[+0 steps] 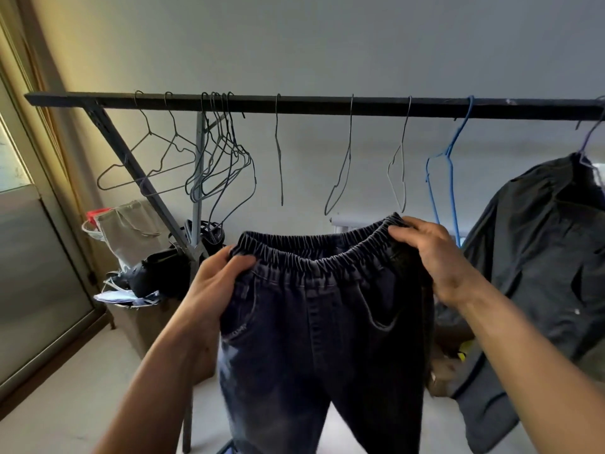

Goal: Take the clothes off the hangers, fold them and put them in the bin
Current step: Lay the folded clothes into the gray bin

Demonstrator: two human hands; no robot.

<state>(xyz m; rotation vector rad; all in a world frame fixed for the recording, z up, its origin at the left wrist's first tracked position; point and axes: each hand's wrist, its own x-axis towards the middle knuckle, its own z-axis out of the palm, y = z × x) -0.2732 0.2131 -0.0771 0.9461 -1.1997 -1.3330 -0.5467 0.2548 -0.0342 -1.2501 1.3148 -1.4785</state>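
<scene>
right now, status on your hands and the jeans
Left hand and right hand each grip an end of the waistband. Jeans free of the rail, held up, not yet folded. Nothing in the way; dark jacket hangs at right.

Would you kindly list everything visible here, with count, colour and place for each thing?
dark blue denim trousers: one, dark blue, held up at centre before the rail
black metal clothes rail: one, black, across the upper frame
grey wire hangers: roughly ten, grey, bare on the rail, left bunch too tangled to count
blue wire hanger: one, blue, bare on the rail, right of centre
dark grey shirt: one, dark grey, on a hanger, far right
light grey cloth bag: one, light grey, low left, behind the rail's strut
brown box: one, brown, floor at left, holding dark items and papers
left hand: one, grips the waistband's left end
right hand: one, grips the waistband's right end
</scene>
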